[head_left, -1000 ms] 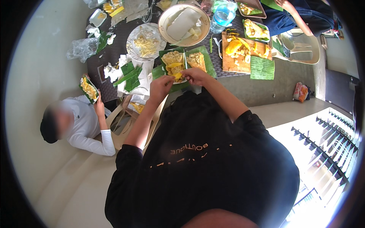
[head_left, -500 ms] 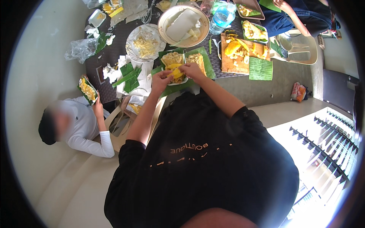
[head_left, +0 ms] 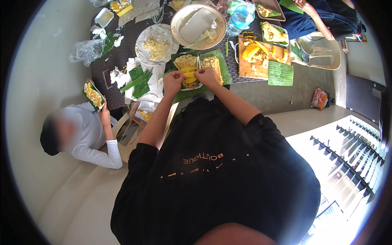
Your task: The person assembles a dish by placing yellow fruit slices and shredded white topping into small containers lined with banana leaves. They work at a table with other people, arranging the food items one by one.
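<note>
A yellow fruit slice [head_left: 189, 75], which looks like mango, spans the gap between my hands over a filled, crumb-topped pastry [head_left: 186, 61]. My left hand [head_left: 174, 81] pinches its left end, and my right hand [head_left: 207, 77] pinches the other. Below them is a small white tray [head_left: 199, 62], its near part partly hidden by my fingers. A second golden piece of pastry [head_left: 212, 63] sits just right of it. Both rest on a green banana leaf [head_left: 226, 69].
Right of my hands, a wooden cutting board [head_left: 247, 71] carries mango pieces. A water bottle [head_left: 241, 19], a large bowl [head_left: 175, 34] and a crumb-strewn plate [head_left: 140, 47] stand beyond. One person [head_left: 92, 134] at left holds a filled tray; another [head_left: 322, 18] is at upper right.
The yellow slice now lies straighter and more level across the food. My left hand has moved slightly up; my right hand has shifted only a little.
</note>
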### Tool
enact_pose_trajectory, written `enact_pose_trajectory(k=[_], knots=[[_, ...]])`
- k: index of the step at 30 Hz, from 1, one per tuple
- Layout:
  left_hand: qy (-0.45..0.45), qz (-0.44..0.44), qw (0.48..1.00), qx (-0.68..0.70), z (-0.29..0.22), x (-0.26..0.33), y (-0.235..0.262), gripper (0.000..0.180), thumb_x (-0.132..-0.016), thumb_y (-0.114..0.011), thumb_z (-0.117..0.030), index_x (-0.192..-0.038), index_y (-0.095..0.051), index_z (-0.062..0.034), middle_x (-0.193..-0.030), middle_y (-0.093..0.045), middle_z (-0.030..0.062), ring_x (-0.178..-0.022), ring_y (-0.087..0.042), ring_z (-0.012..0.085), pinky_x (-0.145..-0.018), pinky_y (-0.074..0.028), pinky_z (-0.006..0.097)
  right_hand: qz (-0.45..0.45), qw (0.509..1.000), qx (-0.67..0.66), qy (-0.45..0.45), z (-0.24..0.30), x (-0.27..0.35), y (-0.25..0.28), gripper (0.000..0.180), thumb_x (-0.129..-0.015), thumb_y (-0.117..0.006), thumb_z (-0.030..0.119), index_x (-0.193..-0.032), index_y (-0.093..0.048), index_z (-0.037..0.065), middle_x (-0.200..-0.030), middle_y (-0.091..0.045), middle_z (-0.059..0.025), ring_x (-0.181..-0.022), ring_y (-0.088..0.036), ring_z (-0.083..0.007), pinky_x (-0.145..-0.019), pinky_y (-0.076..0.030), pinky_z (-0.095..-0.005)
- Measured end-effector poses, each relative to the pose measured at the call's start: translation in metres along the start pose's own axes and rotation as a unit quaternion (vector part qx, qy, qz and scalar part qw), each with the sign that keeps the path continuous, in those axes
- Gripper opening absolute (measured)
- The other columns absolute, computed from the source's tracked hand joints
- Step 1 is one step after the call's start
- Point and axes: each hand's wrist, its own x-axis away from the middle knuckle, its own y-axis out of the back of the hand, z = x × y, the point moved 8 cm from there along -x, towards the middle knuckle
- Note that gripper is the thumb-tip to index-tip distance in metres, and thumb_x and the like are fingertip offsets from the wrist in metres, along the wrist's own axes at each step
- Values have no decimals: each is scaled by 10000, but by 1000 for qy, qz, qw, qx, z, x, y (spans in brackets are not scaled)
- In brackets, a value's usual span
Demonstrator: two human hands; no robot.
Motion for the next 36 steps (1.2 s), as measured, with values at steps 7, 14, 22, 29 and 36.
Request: enact_pose_trajectory(k=[7,14,22,29,36], knots=[[-18,-41,994,-98,-16,3,5,219,-777,-709,-199,-909,-717,-25,-799,-705,119,-722,-682,199,-676,-517,310,-19,997,67,23,18,9,10,304,-734,-644,344,-852,-731,77,-799,-693,-144,-783,-678,-303,-732,-537,-393],[-21,-64,976,-208,-35,13,12,203,-802,-667,-250,-922,-722,-96,-843,-699,81,-797,-666,250,-721,-508,369,-12,992,125,35,25,11,13,278,-754,-631,327,-870,-733,95,-797,-694,-132,-773,-674,-311,-710,-538,-408],[-42,-54,975,-212,-31,14,8,212,-815,-655,-264,-932,-717,-98,-863,-693,96,-818,-660,278,-725,-504,388,-11,990,138,35,24,9,12,269,-753,-637,323,-871,-735,101,-794,-697,-118,-768,-677,-303,-704,-539,-407],[-30,-48,972,-227,-34,14,8,217,-824,-647,-260,-951,-714,-98,-881,-698,103,-823,-665,288,-724,-509,392,-24,988,148,34,24,7,16,238,-750,-640,311,-859,-735,122,-804,-700,-106,-785,-679,-291,-705,-539,-408],[-47,-54,961,-267,-41,17,9,204,-811,-654,-267,-927,-708,-108,-857,-702,76,-809,-668,272,-722,-511,393,-54,985,149,72,26,6,21,196,-742,-638,275,-818,-721,115,-771,-695,-85,-759,-673,-290,-677,-536,-412]])
